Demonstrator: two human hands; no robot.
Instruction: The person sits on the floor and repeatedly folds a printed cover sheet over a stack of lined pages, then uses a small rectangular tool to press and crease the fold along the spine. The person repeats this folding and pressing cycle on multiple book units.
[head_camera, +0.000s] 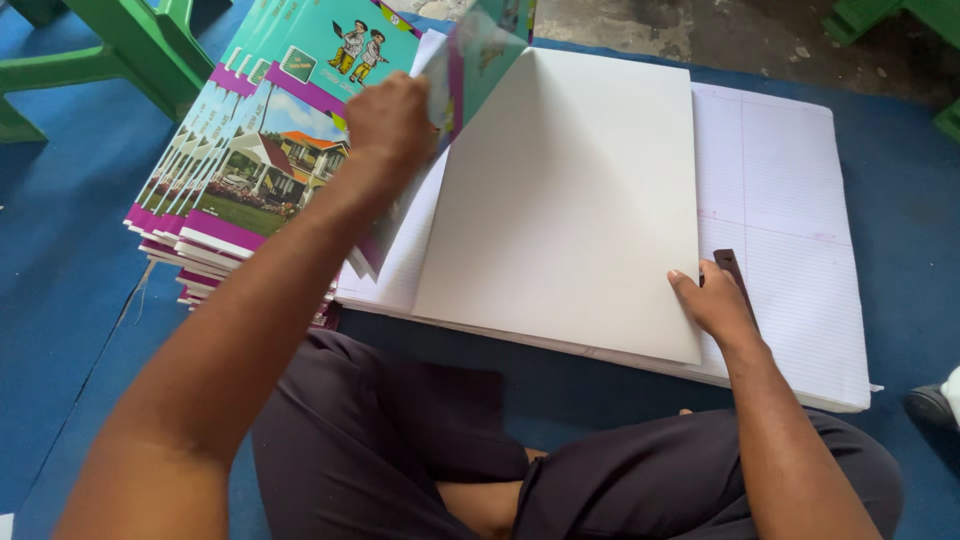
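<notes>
Blue floor mat (60, 260) takes up most of the view, with green plastic furniture legs (120, 45) poking in at the top left. On the mat sits a big stack of ruled paper sheets (790, 200), lying flat and reaching out to the right. On top of that lies a blank white card sheet (570, 190), covering the left part of the ruled pile. Left of all that is a fanned-out stack of exercise books (215, 170) with teal and purple covers showing a house picture, each one shifted a bit from the next.

The person sits cross-legged in dark trousers (400, 450), right up against the near edge of the paper.

Left hand (390, 125) is closed around a printed cover (470, 60), holding it lifted and tilted over the top left of the white sheet, just beside the book stack. Right hand (715, 300) rests flat-ish on the lower right corner of the white sheet, fingers loosely spread, with a small dark tool (732, 275) under or against the fingers. Can't really tell if it's gripped or just lying there.
</notes>
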